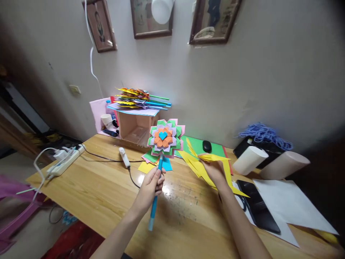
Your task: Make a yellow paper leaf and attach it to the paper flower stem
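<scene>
My left hand (151, 187) is wrapped around the blue stick of a paper flower (172, 138), holding it upright above the wooden table. Layers of pink, green, lilac and orange paper surround the flower's blue heart centre. To the right, my right hand (215, 171) is closed on folded yellow paper (198, 167), whose pointed ends fan out on both sides of the fingers. Behind the flower, sheets of coloured paper (147, 167) lie on the table, partly hidden by it.
A pile of paper flowers (134, 99) rests on a small box (134, 127) at the back. A glue gun (124, 157) with a cord lies left of centre, near a power strip (66, 162). At right are a phone (258, 205), white rolls (250, 160) and a mouse (207, 146).
</scene>
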The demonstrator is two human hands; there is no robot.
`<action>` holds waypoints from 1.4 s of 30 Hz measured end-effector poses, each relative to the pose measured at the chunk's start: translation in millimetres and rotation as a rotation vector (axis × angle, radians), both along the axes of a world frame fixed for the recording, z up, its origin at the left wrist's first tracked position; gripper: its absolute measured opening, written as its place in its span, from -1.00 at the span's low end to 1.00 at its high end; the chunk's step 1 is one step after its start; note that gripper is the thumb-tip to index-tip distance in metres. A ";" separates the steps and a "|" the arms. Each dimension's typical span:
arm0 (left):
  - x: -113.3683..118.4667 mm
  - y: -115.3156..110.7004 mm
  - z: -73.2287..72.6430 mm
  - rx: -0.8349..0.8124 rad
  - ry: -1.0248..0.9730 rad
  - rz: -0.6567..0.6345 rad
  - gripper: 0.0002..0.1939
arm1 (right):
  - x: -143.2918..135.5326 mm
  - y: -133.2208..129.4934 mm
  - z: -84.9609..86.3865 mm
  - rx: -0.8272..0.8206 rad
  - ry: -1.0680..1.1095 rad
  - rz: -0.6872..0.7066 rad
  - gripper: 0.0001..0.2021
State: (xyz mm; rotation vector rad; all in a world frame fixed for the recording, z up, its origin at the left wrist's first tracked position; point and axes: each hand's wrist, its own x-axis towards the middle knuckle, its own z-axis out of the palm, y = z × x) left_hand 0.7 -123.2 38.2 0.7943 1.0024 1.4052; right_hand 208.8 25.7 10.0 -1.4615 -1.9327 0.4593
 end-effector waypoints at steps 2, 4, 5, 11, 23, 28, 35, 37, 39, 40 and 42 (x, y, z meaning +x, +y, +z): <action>-21.3 -8.0 -7.2 -0.004 -0.061 0.071 -0.66 | 11.6 3.0 -14.6 0.037 -0.129 0.005 -0.79; -41.9 -17.2 -15.5 0.014 -0.101 0.171 -0.67 | 15.1 0.1 -26.1 0.175 -0.401 0.134 -0.68; -51.5 -22.2 -19.8 0.031 -0.119 0.224 -0.67 | 12.4 -3.0 -29.5 0.233 -0.473 0.175 -0.63; -97.1 -51.5 -38.1 0.110 -0.206 0.424 -0.69 | -85.7 -26.7 -25.4 0.261 -0.231 0.493 -0.75; -147.2 -83.9 -56.7 0.079 -0.298 0.498 -0.67 | -327.5 -62.8 -80.0 -0.119 -0.014 0.539 -0.77; -155.6 -90.6 -62.0 0.017 -0.209 0.579 -0.61 | -320.7 -50.4 -84.2 -0.150 0.057 0.561 -0.83; -160.9 -86.0 -72.9 -0.034 -0.150 0.634 -0.59 | -246.8 -64.2 -61.9 -0.097 0.296 0.582 -0.69; -160.4 -81.6 -73.6 -0.047 -0.132 0.632 -0.60 | -228.0 -70.7 -54.3 -0.097 0.348 0.627 -0.72; -159.3 -77.2 -73.1 -0.063 -0.113 0.621 -0.61 | -215.1 -76.1 -47.8 -0.157 0.419 0.684 -0.71; -158.5 -75.1 -72.5 -0.071 -0.104 0.611 -0.62 | -210.8 -78.5 -44.7 -0.213 0.461 0.723 -0.69; -156.8 -71.6 -70.9 -0.090 -0.087 0.583 -0.63 | -205.3 -83.7 -38.9 -0.345 0.526 0.797 -0.71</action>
